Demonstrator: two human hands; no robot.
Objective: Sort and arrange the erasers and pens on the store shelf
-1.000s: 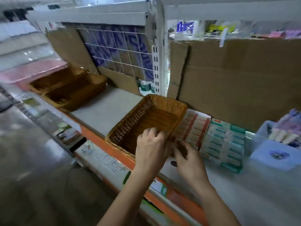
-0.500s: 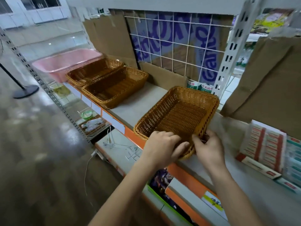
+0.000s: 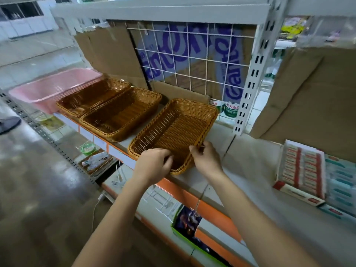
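Left grip (image 3: 154, 166) and right grip (image 3: 206, 160) each clasp the near rim of the brown woven rectangular basket (image 3: 173, 130), likely light and stiff; the rim suits holding.

Soft, even light is cast from above, glare is seen on the left floor (image 3: 34, 170), and the edges are bent and blurred.

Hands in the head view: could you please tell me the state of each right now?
Left hand: curled over the wicker basket's near rim, holding it.
Right hand: pinching the same basket's right rim.
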